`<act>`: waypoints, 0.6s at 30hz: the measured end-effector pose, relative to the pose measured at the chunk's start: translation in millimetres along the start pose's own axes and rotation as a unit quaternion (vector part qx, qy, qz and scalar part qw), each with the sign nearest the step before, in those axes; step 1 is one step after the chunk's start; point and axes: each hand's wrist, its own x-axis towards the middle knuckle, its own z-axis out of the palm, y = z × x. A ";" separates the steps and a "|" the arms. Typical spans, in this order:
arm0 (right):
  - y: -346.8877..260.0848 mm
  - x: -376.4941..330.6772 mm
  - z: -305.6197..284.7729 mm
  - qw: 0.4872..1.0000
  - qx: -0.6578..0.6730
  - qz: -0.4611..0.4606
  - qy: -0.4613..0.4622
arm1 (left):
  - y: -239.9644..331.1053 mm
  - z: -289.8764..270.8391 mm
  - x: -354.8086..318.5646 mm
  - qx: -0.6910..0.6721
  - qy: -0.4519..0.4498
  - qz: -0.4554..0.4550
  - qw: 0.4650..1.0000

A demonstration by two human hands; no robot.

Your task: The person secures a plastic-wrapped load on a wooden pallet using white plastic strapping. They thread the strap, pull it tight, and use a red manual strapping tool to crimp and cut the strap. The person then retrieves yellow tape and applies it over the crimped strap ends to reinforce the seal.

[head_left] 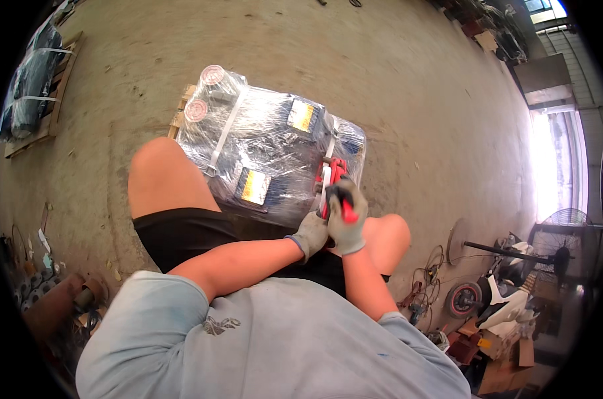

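Lying between and just beyond two bent knees [161, 166], a film-wrapped load [265, 106] is carried by a wooden pallet [175, 125] on a workshop floor [434, 120]. Over the load's right side, a red tool [339, 169] is set along a white strap [326, 176]. The tool's red-and-black handle [344, 198] is clasped by the right grip [348, 223], gloved in grey, with its fingers closed around it. The left grip [311, 234], likewise gloved and edged in blue at the wrist, is held low beside the tool's near end, just left of the right grip; its fingertips are partly hidden, and whether anything is pinched there cannot be told.

The load's left part is crossed by a second strap [228, 130], and two pink discs [212, 74] are seen toward its far left corner. Two yellow-and-white labels [302, 116] are also shown, one toward the far edge and one toward the near edge.

A grey shirt [268, 339] and black shorts [181, 233] are worn. At far left, another wrapped load [35, 80] is bound with white straps. At lower right, tangled cables [421, 292] are strewn near a wheel [463, 299], and a fan [567, 218] is placed farther right. A doorway [559, 159] is flooded with light.
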 end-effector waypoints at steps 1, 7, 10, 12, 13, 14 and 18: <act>11.5 15.3 0.0 0.990 0.060 0.130 -0.007 | 14.2 -17.1 8.2 -0.213 -0.014 -0.171 0.962; 32.7 136.7 17.4 0.941 0.154 0.294 0.063 | 57.5 -55.0 34.7 -0.565 0.025 -0.453 0.689; 36.7 128.6 19.2 0.958 0.116 0.256 0.066 | 53.3 -56.5 32.1 -0.580 0.004 -0.460 0.673; 18.9 98.5 11.1 0.978 0.098 0.182 0.011 | 44.3 -59.9 27.5 -0.560 -0.012 -0.448 0.697; 13.0 66.8 4.8 0.985 0.078 0.153 0.009 | 44.6 -61.0 28.0 -0.545 -0.036 -0.431 0.718; 7.3 31.6 1.3 0.991 0.057 0.124 0.005 | 44.3 -60.5 28.0 -0.529 -0.058 -0.416 0.737; -20.2 -27.4 3.1 0.994 -0.030 -0.091 -0.050 | -11.4 14.2 0.8 -0.925 0.041 -0.213 0.313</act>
